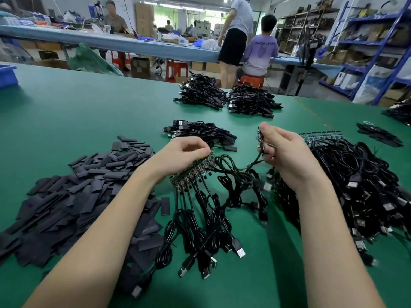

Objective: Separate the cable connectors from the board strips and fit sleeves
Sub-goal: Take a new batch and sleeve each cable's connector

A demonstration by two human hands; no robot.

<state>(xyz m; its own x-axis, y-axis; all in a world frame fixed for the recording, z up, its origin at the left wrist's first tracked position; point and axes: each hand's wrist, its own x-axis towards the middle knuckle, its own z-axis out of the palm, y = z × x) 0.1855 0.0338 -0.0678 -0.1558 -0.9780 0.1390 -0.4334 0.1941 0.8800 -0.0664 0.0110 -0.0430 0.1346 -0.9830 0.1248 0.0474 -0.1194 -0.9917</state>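
My left hand [184, 152] grips board strip [193, 172] above table [89, 107]; right hand [282, 150] pinches separated board piece [259, 138], cable trailing. Strip likely thin, brittle: hold edges near joint. Cables limp, light. Sleeves [73, 196] lie left.

Board strip [193, 172]: green, narrow, held tilted above the counter, black USB cables [200, 230] hanging from its lower edge toward 6 o'clock. Separated board piece [260, 138]: small, held upright at 2 o'clock from the strip, one cable attached. Sleeves [73, 196]: flat black pieces heaped at 9 o'clock.
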